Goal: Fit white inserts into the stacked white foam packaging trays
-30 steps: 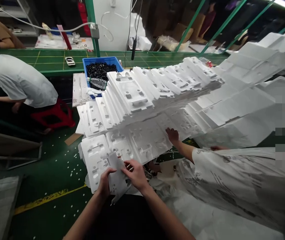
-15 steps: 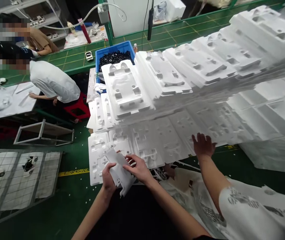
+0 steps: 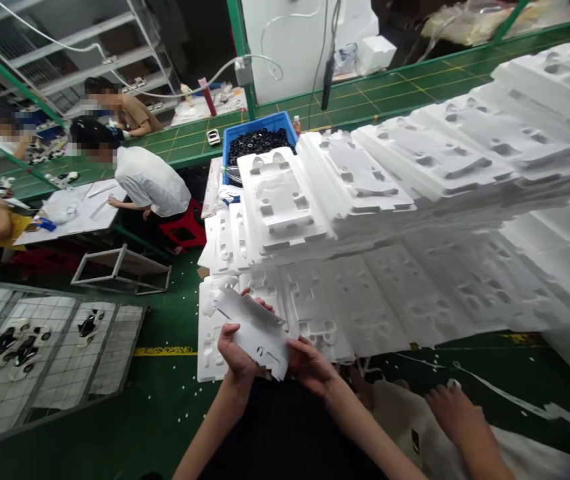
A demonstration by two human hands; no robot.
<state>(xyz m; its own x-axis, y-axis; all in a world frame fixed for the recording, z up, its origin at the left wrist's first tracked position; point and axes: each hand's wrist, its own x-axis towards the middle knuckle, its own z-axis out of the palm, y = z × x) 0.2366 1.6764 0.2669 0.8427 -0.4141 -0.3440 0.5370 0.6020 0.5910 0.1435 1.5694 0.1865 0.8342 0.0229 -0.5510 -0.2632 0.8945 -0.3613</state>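
Observation:
In front of my body I hold a white die-cut sheet (image 3: 259, 327), perhaps thin card, with notched edges and small cut-outs near its lower end. My left hand (image 3: 237, 352) grips its left edge, thumb on top and fingers behind. At the lower right corner, my right hand (image 3: 311, 365) pinches the sheet between thumb and fingers. Just beyond it lie white moulded foam trays (image 3: 309, 300) in a low row, partly covered by the sheet and my hands. Taller stacks of foam trays (image 3: 285, 203) rise behind that row.
A co-worker's hand (image 3: 452, 408) is at lower right. Behind the stacks stands a blue bin (image 3: 259, 125) of small black parts beside a green bench (image 3: 389, 83). A rack (image 3: 137, 353) with toy cars is at left. Other people sit at a table (image 3: 82, 213).
The sheet now faces me more broadly, and my right hand has moved to its lower right corner. The co-worker's hand has left the trays. My view has swung left.

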